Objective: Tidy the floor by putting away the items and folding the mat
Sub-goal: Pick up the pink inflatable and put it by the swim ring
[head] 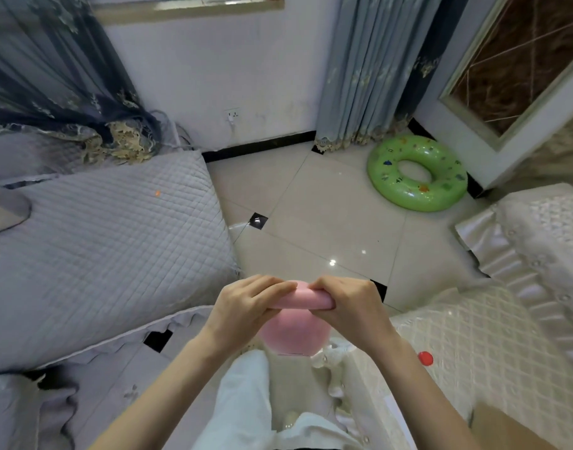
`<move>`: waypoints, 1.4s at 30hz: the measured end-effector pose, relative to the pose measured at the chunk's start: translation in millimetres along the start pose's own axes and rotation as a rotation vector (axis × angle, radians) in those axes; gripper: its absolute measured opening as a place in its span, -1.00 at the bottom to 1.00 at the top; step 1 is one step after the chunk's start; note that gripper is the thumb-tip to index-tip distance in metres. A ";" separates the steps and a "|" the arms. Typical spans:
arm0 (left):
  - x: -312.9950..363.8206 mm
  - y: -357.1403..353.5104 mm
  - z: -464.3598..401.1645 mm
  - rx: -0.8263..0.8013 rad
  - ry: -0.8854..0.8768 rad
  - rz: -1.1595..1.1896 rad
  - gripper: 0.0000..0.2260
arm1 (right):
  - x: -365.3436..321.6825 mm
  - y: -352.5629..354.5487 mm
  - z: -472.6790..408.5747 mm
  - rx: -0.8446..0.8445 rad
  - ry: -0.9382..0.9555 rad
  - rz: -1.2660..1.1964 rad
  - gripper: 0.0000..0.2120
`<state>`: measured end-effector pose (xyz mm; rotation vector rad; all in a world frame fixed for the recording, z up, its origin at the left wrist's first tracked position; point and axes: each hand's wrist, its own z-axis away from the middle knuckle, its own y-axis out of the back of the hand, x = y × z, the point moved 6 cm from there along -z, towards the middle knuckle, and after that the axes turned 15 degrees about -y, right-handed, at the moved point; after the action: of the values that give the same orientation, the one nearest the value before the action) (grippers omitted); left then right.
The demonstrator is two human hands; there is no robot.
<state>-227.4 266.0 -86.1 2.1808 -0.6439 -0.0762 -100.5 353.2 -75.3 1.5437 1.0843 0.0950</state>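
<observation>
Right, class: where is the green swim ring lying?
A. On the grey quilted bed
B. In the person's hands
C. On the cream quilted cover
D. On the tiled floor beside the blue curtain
D: the green swim ring lies flat on the tiled floor, just right of the blue curtain.

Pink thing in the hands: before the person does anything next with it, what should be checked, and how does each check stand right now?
1. Left hand grips the pink thing: ok.
2. Right hand grips its other end: ok.
3. Pink thing lifted off the floor: ok.
4. What the pink thing is, mat or toy: cannot tell.
5. Floor cleared of items: not ok, the green swim ring lies near the curtain.
6. A place to put things away: cannot tell, only a cardboard edge shows at lower right.
</observation>
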 end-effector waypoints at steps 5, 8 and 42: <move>-59.5 -17.2 -24.7 -0.047 -0.078 0.097 -0.83 | 14.8 -19.0 -42.4 0.006 -0.106 0.033 -0.89; -94.2 -25.6 -42.3 -0.064 -0.109 0.152 -0.82 | 21.7 -27.6 -67.9 -0.001 -0.190 0.049 -0.88; -217.9 -244.9 -341.8 -0.293 -0.356 0.524 -0.73 | 268.8 61.9 -257.2 0.209 -0.627 0.255 -0.83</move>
<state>-221.2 739.6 -83.6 1.6718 -1.3006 -0.2667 -67.9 728.9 -77.4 1.7277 0.4092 -0.3206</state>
